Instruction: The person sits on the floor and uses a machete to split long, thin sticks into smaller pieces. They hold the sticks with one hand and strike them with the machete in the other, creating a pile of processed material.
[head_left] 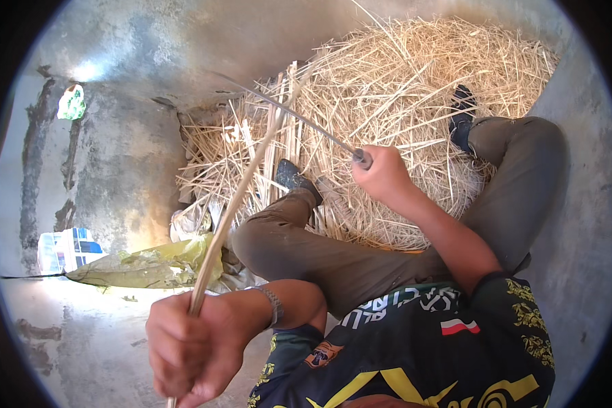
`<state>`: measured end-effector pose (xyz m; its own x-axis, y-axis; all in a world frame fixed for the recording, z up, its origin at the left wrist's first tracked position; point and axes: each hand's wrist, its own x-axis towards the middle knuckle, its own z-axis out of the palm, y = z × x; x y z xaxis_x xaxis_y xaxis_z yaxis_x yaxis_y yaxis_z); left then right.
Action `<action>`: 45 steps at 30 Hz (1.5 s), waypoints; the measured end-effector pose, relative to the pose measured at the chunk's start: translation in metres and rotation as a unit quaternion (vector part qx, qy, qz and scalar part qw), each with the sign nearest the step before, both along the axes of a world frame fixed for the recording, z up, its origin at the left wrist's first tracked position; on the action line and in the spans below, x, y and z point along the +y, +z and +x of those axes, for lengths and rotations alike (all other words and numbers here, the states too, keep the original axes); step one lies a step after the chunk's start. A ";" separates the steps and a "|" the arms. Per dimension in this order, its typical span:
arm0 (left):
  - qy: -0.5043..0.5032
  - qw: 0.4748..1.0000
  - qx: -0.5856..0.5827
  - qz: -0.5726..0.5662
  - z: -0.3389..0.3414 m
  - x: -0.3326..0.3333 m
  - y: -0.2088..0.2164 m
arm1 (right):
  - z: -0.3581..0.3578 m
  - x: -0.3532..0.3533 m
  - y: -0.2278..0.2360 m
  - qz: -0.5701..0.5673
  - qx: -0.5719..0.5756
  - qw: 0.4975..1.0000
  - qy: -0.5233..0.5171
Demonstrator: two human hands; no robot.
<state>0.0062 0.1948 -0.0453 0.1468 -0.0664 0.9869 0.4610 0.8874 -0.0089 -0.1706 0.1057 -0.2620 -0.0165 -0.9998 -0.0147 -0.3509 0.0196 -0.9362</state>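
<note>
My left hand (197,350) is closed round the lower part of a long, pale split-wood or bamboo strip (232,207). The strip slants up and to the right, away from me, and its lower end sticks out below the fist. In my right hand (385,175) is the handle of a long-bladed knife (313,124), its narrow blade pointing to the upper left. Blade and strip cross in the view near the strip's upper part; whether they touch I cannot tell.
A big heap of pale shavings (421,75) fills the far corner, with my dark-shod feet (296,178) resting among it. Several longer strips (294,139) lie at its left side. A yellowish plastic sack (149,265) is at left, by a concrete wall (126,163).
</note>
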 end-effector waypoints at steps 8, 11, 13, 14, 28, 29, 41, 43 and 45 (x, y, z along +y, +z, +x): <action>0.048 0.999 -0.016 0.010 0.034 0.021 0.002 | 0.012 0.012 0.007 -0.327 0.037 0.944 -0.023; -0.026 0.999 0.016 0.036 0.027 0.030 0.005 | -0.026 -0.020 -0.019 0.079 0.030 0.993 -0.080; -0.045 0.997 -0.025 0.064 0.027 0.029 0.005 | -0.001 -0.012 -0.017 0.095 0.003 0.993 -0.064; 0.022 0.999 -0.007 0.023 0.038 0.028 0.000 | -0.005 -0.007 -0.018 0.112 -0.005 0.991 -0.076; -0.003 0.999 0.036 0.031 0.105 0.071 0.066 | -0.054 -0.054 -0.076 0.088 -0.067 0.951 -0.289; -0.015 0.999 0.037 0.035 0.110 0.068 0.067 | -0.049 -0.058 -0.072 0.043 -0.058 0.957 -0.281; -0.091 0.989 0.033 0.108 0.098 -0.001 0.030 | -0.055 -0.056 -0.070 0.161 -0.323 0.877 -0.317; -0.088 0.989 0.029 0.112 0.094 -0.008 0.027 | -0.048 -0.050 -0.049 0.073 -0.215 0.933 -0.279; -0.102 0.988 0.029 0.109 0.094 -0.012 0.027 | -0.037 -0.043 -0.025 -0.009 -0.129 0.967 -0.217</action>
